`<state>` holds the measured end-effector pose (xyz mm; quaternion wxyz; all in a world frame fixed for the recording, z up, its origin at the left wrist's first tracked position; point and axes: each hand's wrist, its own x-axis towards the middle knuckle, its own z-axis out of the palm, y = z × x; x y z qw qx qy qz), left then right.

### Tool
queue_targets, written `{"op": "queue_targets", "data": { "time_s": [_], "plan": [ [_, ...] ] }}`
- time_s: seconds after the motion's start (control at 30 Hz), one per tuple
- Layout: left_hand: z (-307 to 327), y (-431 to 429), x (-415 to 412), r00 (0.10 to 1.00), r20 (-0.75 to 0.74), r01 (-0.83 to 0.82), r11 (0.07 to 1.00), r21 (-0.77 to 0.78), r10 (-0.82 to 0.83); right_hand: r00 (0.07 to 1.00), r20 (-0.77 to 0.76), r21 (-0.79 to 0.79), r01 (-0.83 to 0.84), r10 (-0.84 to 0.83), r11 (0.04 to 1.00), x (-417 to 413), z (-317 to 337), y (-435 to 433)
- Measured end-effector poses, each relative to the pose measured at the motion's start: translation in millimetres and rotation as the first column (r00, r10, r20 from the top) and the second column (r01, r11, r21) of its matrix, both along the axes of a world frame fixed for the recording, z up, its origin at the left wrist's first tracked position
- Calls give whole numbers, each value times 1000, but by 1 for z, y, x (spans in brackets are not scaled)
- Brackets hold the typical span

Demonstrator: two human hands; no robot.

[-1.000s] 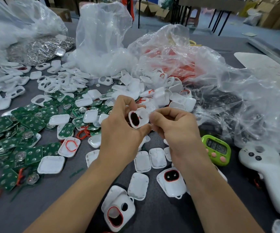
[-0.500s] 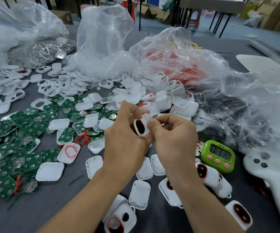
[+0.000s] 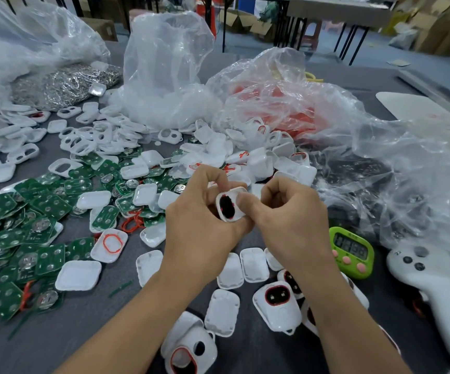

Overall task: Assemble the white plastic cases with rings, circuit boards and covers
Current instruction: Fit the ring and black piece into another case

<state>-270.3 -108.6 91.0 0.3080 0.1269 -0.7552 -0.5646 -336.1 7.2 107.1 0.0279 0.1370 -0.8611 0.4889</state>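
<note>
both hands pinch white case.

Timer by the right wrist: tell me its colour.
The timer is lime green; head view.

**Both forearms are bare and converge on the centre of the view.** The left forearm enters from 7 o'clock and the right forearm from 5 o'clock. The left hand, its back to the camera, curls its fingers over the top of a white case. The right hand, at 3 o'clock of the left, has curled fingers. Its thumb presses on the case at the 3 o'clock edge. Both wrists are raised off the tabletop.
</note>
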Motion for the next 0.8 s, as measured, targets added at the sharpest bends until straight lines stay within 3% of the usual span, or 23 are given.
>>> {"op": "queue_targets", "data": {
  "time_s": [0.27, 0.5, 0.7, 0.8],
  "plan": [
    [5, -9, -2, 958, 17, 273, 924, 268, -288, 977, 115, -38, -175, 178, 984, -8, -3, 5],
    [2, -15, -7, 958, 55, 234, 880, 412, -281, 966, 157, -248, -165, 208, 955, -11, -8, 3],
    [0, -15, -9, 956, 114, 222, 921, 321, -270, 945, 188, -258, -214, 266, 942, -12, -10, 2],
    [0, -19, -11, 953, 136, 214, 922, 324, -270, 903, 299, -332, -204, 307, 921, -12, -9, 2]
  ]
}}
